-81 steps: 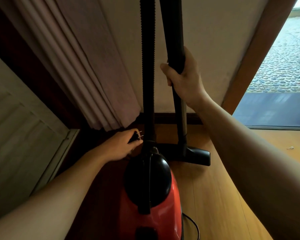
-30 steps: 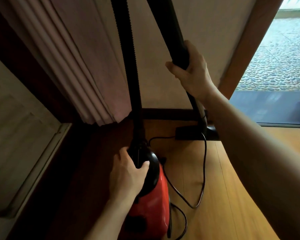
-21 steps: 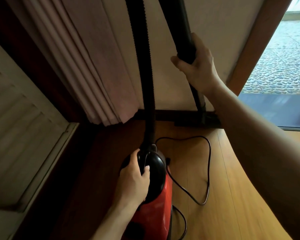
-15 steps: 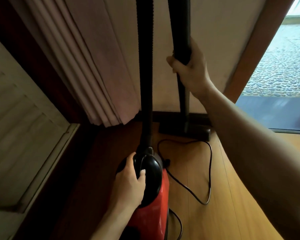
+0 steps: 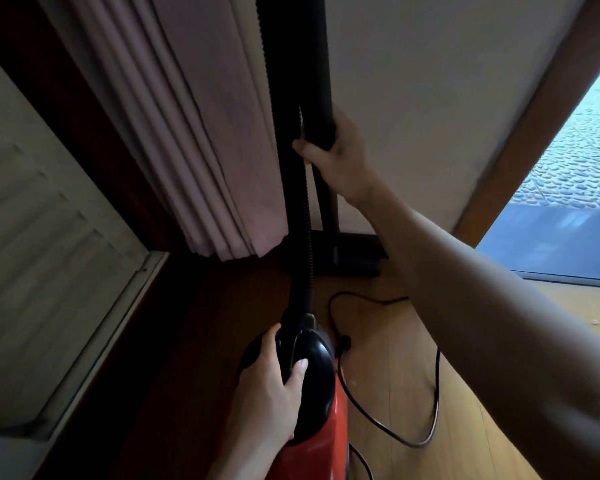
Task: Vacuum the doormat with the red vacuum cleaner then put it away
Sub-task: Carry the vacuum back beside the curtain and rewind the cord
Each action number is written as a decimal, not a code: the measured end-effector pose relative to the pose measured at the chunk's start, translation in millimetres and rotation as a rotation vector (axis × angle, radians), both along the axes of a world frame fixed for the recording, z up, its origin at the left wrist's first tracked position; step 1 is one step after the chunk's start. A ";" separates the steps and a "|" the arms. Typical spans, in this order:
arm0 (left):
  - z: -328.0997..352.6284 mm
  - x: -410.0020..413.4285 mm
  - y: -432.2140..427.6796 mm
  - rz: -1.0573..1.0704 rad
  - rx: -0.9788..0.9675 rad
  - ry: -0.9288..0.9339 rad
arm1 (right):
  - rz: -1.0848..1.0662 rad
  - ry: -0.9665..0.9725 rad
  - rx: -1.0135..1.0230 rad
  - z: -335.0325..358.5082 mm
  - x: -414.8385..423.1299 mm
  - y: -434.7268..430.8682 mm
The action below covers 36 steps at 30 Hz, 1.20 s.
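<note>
The red vacuum cleaner (image 5: 329,441) stands on the wooden floor at the bottom centre, its black front dome facing the wall. My left hand (image 5: 274,393) grips that dome. Above it my right hand (image 5: 336,154) is wrapped around the black wand (image 5: 321,81), holding it upright close to the wall. The ribbed hose (image 5: 298,216) rises from the dome beside the wand. The black floor nozzle (image 5: 347,259) rests against the skirting. The power cord (image 5: 395,434) loops loosely on the floor to the right. The grey doormat (image 5: 548,244) lies outside the doorway at right.
A pleated pinkish curtain (image 5: 201,133) hangs at left of the hose. A white louvred panel (image 5: 39,258) fills the left side. The wooden door frame (image 5: 520,126) slants at right, with pebbled paving (image 5: 579,161) beyond it.
The wand and nozzle have swung left, next to the hose and curtain. My left hand, earlier holding the plug, now holds the vacuum's dome, and the cord lies on the floor.
</note>
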<state>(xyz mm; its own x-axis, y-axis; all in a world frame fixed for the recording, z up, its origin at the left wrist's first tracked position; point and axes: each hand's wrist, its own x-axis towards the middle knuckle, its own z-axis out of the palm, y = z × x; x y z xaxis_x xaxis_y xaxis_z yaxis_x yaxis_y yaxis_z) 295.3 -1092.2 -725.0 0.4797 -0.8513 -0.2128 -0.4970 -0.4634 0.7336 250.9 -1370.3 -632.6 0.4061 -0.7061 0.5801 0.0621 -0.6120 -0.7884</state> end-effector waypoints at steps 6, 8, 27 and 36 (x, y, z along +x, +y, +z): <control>-5.0 6.2 -7.7 0.024 -0.013 0.044 | 0.038 -0.021 0.058 -8.0 0.3 -10.3; -4.5 6.8 -11.8 0.021 -0.003 0.043 | 0.010 -0.036 0.079 -8.3 -4.0 -12.9; -10.6 12.6 -62.5 0.053 0.043 0.136 | -0.028 -0.141 0.202 -8.9 -33.3 -16.3; -9.7 14.5 -83.2 0.009 0.011 0.057 | -0.048 -0.069 0.255 -29.7 -31.3 -16.1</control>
<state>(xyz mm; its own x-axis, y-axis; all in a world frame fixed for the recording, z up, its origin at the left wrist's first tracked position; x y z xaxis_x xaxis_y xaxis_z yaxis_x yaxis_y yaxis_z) 309.8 -1175.4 -734.8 0.4745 -0.8444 -0.2487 -0.4506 -0.4757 0.7554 219.6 -1386.4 -662.3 0.3345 -0.8505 0.4059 0.0969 -0.3974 -0.9125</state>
